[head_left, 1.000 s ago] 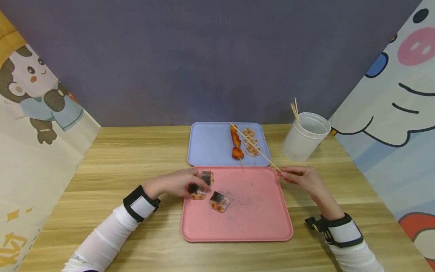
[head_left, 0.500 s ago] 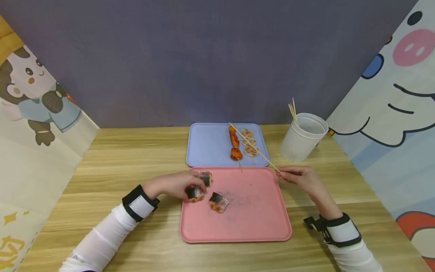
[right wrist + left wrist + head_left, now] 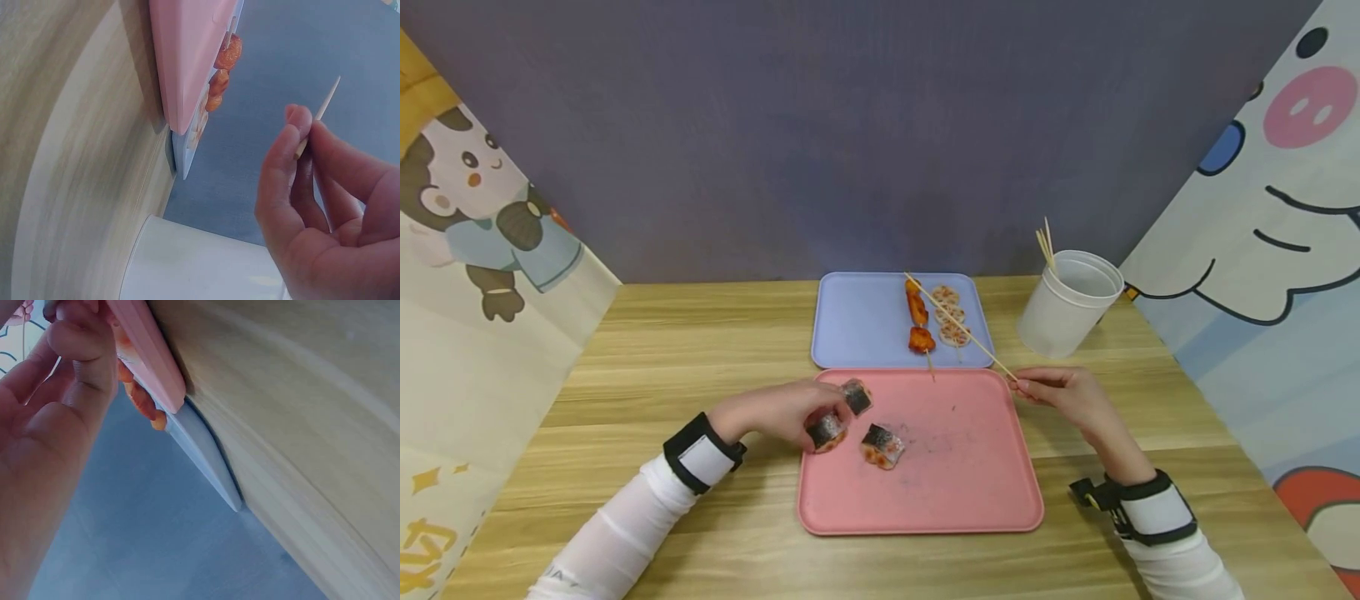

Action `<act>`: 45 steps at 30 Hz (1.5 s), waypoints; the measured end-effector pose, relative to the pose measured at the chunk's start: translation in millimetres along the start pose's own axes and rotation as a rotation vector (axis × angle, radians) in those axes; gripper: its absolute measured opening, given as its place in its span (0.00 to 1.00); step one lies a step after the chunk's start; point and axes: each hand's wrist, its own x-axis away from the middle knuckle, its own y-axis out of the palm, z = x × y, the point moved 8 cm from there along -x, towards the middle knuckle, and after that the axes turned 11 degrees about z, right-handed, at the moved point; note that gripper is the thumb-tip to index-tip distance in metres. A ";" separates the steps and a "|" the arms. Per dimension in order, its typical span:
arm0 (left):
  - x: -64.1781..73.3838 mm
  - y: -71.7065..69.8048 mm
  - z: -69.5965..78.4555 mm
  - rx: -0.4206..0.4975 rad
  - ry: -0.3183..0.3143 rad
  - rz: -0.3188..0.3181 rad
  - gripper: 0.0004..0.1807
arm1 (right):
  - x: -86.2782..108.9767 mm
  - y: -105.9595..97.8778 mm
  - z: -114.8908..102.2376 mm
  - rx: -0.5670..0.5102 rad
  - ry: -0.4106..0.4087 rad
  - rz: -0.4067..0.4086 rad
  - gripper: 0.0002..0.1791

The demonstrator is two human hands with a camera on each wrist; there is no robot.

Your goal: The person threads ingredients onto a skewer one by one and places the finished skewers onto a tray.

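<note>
My left hand [image 3: 793, 412] grips a fish piece [image 3: 826, 432], dark silvery on top and browned along its edge, at the left side of the pink tray [image 3: 962, 500]. Just behind those fingers lies a second fish piece [image 3: 857, 397], and a third fish piece [image 3: 882, 446] rests to the right; both are on the tray. In the left wrist view the fingers mostly hide what they hold. My right hand [image 3: 1063, 396] pinches the near end of a bamboo skewer [image 3: 973, 337] beyond the tray's right rim. Its bare tip points away, over the blue tray.
Behind the pink tray, the blue tray [image 3: 857, 325] bears a skewer of reddish-brown meat [image 3: 917, 312] and a skewer of lotus root slices [image 3: 955, 333]. A white bucket [image 3: 1063, 312] with several skewers [image 3: 1047, 246] stands at the back right. A grey wall [image 3: 850, 150] rises behind.
My left fingers have closed round the fish piece and drawn it slightly left and nearer. The fish piece behind has turned a little. My right hand and the skewer hold almost still.
</note>
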 end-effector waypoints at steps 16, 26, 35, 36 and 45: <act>3.6 -43.7 -7.2 0.120 0.002 0.479 0.28 | -6.0 6.2 -13.6 0.077 -0.055 0.004 0.20; -5.2 -88.9 -16.7 0.386 -0.074 0.774 0.30 | -18.3 18.3 -47.0 0.123 -0.198 0.062 0.15; -9.2 -102.9 -20.9 0.549 -0.108 0.846 0.33 | -20.0 13.8 -53.7 0.254 -0.225 0.092 0.13; -9.6 -104.0 -20.4 0.571 -0.097 0.854 0.34 | -19.1 13.3 -54.8 0.273 -0.226 0.093 0.13; -13.5 -112.5 -15.3 0.698 -0.070 0.934 0.35 | -5.9 9.4 -68.0 0.358 -0.277 0.104 0.12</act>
